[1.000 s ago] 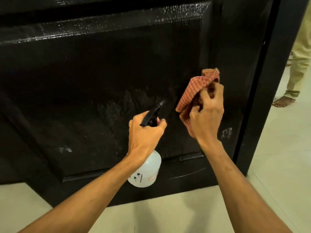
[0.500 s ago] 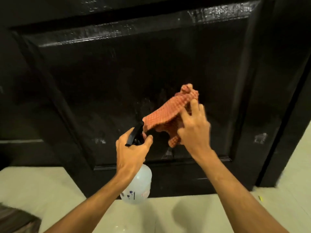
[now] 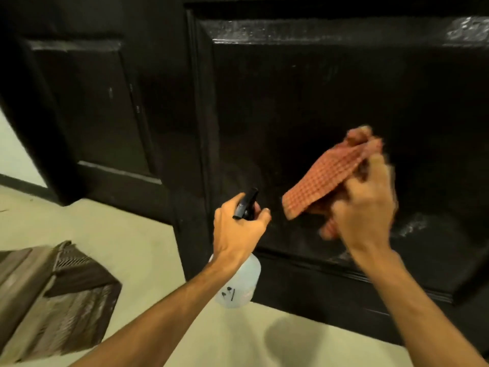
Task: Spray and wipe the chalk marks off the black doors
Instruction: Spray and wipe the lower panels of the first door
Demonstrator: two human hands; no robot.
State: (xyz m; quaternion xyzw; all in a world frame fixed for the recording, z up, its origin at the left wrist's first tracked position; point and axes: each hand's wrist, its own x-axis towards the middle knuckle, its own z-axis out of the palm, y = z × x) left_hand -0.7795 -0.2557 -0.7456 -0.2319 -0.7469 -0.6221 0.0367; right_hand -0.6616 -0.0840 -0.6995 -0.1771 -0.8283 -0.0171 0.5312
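Two black panelled doors fill the view: the near door (image 3: 330,102) on the right and a second door (image 3: 87,107) further left. My left hand (image 3: 238,231) grips the black trigger head of a clear spray bottle (image 3: 238,284), its nozzle pointing at the near door's lower left panel. My right hand (image 3: 367,207), blurred with motion, holds a red checked cloth (image 3: 328,176) against the panel. A faint whitish smear (image 3: 410,226) shows on the panel just right of that hand. Wet sheen lies along the panel's top moulding (image 3: 344,33).
A pale tiled floor (image 3: 127,239) runs below the doors. A brown woven mat or basket (image 3: 53,295) lies at the lower left. A dark skirting strip (image 3: 21,184) runs along the left wall.
The view has swung left, bringing the second door and the woven item into sight. Both hands moved left across the panel with the cloth and bottle; the person at the right is out of view.
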